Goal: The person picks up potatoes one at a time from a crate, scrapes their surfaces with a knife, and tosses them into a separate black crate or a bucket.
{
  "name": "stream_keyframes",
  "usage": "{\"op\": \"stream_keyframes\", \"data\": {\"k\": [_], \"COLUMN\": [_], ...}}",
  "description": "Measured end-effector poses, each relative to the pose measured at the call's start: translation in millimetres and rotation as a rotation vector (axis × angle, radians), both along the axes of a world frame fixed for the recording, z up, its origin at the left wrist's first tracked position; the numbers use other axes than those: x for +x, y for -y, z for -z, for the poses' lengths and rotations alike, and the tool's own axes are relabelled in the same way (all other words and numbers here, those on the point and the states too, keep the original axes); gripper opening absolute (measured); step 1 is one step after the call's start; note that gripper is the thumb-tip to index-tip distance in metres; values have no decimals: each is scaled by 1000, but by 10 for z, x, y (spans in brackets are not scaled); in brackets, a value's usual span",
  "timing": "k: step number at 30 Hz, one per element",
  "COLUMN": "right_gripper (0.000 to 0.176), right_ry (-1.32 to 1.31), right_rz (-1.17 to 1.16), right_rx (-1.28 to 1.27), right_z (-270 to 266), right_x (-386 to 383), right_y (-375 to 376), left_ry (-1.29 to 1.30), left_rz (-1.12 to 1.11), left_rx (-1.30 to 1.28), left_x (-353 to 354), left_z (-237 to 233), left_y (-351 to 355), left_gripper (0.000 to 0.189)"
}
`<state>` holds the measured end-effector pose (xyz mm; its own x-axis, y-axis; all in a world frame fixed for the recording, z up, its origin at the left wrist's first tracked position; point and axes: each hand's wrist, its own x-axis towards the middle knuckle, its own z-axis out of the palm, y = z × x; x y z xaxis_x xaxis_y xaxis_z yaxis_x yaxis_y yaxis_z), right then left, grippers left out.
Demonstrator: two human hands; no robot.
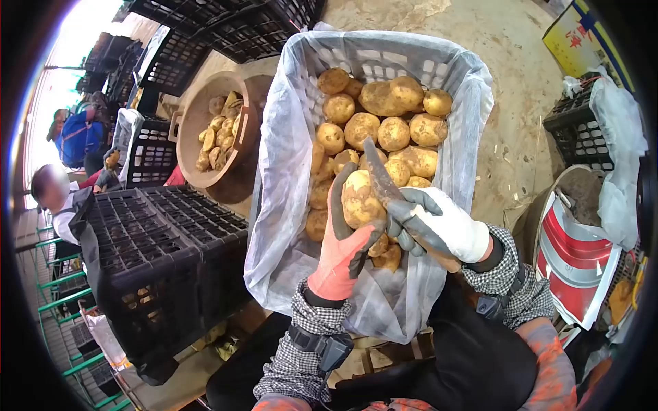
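Observation:
My left hand (343, 246), in a pink and grey glove, is wrapped round a yellow potato (360, 198) streaked with brown soil. Closed on the wooden handle of a knife (381, 175) is my right hand (432, 222), in a white and grey glove. The dark, worn blade points up and lies along the potato's right side. Both hands are above a crate (274, 130) lined with thin white cloth. Several potatoes (394, 133) fill its far and middle parts; the hands hide some of them.
Black crates (157, 233) stand at left, beside a round tub (184, 147) of potatoes. A co-worker (58, 195) is at far left. At right are a black crate (579, 133) with plastic and a red and white sack (572, 253).

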<state>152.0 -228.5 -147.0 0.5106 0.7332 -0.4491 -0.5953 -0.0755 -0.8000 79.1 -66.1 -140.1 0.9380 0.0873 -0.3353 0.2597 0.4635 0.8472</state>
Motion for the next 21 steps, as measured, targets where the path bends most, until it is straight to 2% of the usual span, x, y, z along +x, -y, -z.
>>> {"op": "stream_keyframes", "data": {"k": [1, 6, 8, 10, 11, 12, 14, 15, 17, 18, 20, 21], "right_gripper": [41, 43, 44, 45, 45, 45, 45, 45, 43, 43, 42, 42], "right_ry": [-1, -16, -11, 175, 175, 91, -90, -85, -71, -78, 67, 67], "right_rz": [32, -86, -135, -328, -327, -227, -40, -41, 22, 28, -173, -170], "right_rx": [-7, -2, -8, -86, -84, -73, -78, -78, -44, -45, -76, -72], "right_z": [-7, -11, -49, -116, -140, -167, -137, -91, -13, -22, -62, -39], "right_x": [-2, 36, 51, 43, 41, 42, 25, 17, -15, -6, 47, 42], "right_y": [-9, 47, 48, 17, 22, 23, 5, 0, 18, 33, 45, 50], "left_ry": [48, 25, -147, -160, -166, -165, 48, 52, 267, 261, 215, 173], "left_rz": [-8, 74, 132, 153, 173, 173, 43, 41, 134, 172, 202, 224], "left_rx": [89, 43, 57, 97, 139, 142, 229, 229, 979, 1081, 1145, 1212], "left_x": [0, -15, -36, -46, -45, -35, -1, 20, 51, 56, -3, -30], "left_z": [-5, -67, -42, -23, -23, -27, -29, -12, 50, -17, -22, -24], "left_y": [0, -92, -155, -174, -181, -141, -15, -26, -69, -51, -104, -122], "left_gripper": [90, 87, 84, 83, 82, 82, 81, 81, 79, 78, 77, 77]}}
